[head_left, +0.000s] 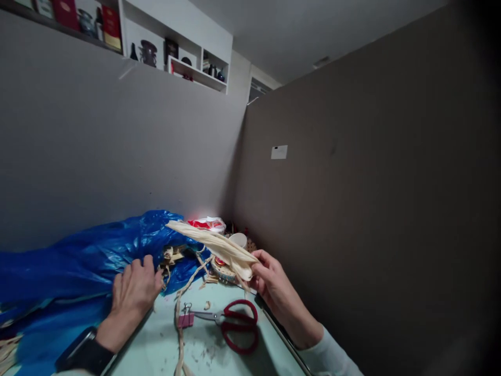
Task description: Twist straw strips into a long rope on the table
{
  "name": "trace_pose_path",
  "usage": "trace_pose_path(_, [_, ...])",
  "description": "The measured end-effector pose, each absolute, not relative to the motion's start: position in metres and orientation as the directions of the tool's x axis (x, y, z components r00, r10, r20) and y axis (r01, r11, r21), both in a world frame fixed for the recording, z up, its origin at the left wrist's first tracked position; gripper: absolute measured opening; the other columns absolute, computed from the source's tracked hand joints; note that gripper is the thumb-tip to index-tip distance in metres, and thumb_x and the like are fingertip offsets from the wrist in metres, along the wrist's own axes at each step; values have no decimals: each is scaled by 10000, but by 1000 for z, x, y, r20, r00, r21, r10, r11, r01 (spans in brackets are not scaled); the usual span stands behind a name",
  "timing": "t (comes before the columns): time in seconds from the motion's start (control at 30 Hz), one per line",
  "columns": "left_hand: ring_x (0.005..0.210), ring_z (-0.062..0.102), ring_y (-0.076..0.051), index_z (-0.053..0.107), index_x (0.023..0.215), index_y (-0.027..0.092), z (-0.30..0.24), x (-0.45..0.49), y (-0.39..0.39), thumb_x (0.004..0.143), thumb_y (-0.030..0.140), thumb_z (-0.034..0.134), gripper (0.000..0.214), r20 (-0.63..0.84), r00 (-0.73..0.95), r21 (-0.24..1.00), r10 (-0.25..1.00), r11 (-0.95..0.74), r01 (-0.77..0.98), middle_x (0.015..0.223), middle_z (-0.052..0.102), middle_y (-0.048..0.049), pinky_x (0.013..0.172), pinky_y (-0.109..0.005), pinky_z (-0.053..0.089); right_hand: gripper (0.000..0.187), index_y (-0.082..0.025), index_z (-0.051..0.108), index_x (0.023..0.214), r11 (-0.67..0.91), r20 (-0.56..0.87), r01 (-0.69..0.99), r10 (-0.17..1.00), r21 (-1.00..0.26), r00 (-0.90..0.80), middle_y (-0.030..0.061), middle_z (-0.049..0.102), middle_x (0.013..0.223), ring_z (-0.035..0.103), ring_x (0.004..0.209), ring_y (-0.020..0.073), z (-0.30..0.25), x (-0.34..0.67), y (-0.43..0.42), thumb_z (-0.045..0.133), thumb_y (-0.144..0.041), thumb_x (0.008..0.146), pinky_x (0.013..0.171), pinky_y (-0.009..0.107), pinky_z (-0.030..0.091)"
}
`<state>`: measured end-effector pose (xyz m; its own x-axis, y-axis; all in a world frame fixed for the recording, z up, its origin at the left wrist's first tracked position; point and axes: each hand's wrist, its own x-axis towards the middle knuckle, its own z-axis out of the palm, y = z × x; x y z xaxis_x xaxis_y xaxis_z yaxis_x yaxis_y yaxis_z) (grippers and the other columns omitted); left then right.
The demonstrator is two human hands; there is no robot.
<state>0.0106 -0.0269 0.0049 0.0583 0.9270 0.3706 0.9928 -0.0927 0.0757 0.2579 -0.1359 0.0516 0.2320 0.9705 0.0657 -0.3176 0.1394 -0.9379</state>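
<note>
Grey partition walls [352, 183] enclose the workplace beyond both sets of fingers, with a shelf [172, 57] of small objects high above them. A crumpled blue plastic bag [78, 250] fills the area under and outward of the left hand [135, 290], which lies palm down with its fingers bent onto the bag's edge; whether they pinch the plastic cannot be told. The pale green table [164, 350] shows bare between the two wrists. The right hand [270, 282] is raised, thumb and fingers closed on the near end of a dried husk [211, 243], which runs up and away from those fingertips toward the bag's opening, clear of the table. Judged from this, the step in hand is lifting one husk out while the bag is steadied; further handling calls for a light, even grip, since the dry strip looks brittle. Just below the right fingers lie red-handled scissors [235, 319], blades pointing toward a pink binder clip [186, 319] fastened on a pale twisted strand [179, 339]. Beyond the right fingertips, under the husk, sit a round woven disc [223, 271] and a white cup [238, 239]. Loose husk scraps [171, 256] lie just past the left fingertips and crowd the space between the hands.
</note>
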Motion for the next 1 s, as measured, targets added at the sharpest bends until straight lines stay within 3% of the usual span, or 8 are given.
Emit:
trace_pose_path(0.07, [1177,523,-442,530,1287,27,12,17,-47,933,325,354,495,492,52,117,869,-126,985,1282,557,-305,924,-529,407,263,-192,478,813,140,54,-371,971,-918,234,-29,556,744,547,611,99,43,248,-144,639,-194,605,561,222,497])
trace_pose_path(0.13, [1211,496,-420,590,1225,76,20,28,-69,905,414,415,498,587,16,373,809,-288,882,1297,567,-256,979,-518,390,274,-197,469,843,142,61,-380,974,-914,218,-26,561,780,557,629,106,34,237,-149,628,-192,620,586,242,502])
trace_pose_path(0.2, [1034,612,-347,664,1063,162,28,43,-91,802,507,573,442,394,102,745,913,-382,547,1079,689,-149,889,-436,468,292,-204,467,893,132,70,-341,980,-931,186,-23,569,822,568,652,118,26,225,-153,616,-199,641,606,262,500])
trace_pose_path(0.27, [870,662,-306,670,1030,182,33,57,-107,761,545,627,454,91,234,975,968,-134,175,918,726,-88,724,-378,511,297,-204,477,924,126,92,-248,985,-961,143,-27,564,815,562,670,125,20,215,-157,616,-203,662,615,260,480])
trace_pose_path(0.4, [846,679,-288,678,946,140,37,70,-120,645,438,728,427,46,240,992,970,-73,105,939,759,-103,712,-349,515,160,-169,552,863,211,212,40,977,-977,33,-16,552,752,500,664,118,13,209,-164,631,-289,792,607,241,394])
trace_pose_path(0.5, [887,691,-298,688,919,133,38,68,-119,616,379,753,396,23,264,994,964,-50,93,965,776,-112,769,-361,524,238,-162,558,763,245,251,156,968,-957,20,-16,516,696,444,630,111,7,213,-163,590,-370,872,568,236,339])
trace_pose_path(0.73, [832,738,-305,597,1093,133,36,64,-114,536,288,822,620,-98,348,982,932,146,-116,931,793,-112,721,-365,560,337,-181,493,695,78,68,-113,994,-991,89,-26,468,644,522,564,123,-4,219,-155,573,-475,841,523,232,387])
trace_pose_path(1.0, [916,730,-303,578,1214,138,28,59,-111,656,306,768,612,-45,389,995,920,78,-68,1023,780,-113,704,-332,557,271,-175,568,951,119,118,-15,992,-993,44,-10,570,760,544,681,131,0,223,-158,658,-394,819,606,230,405])
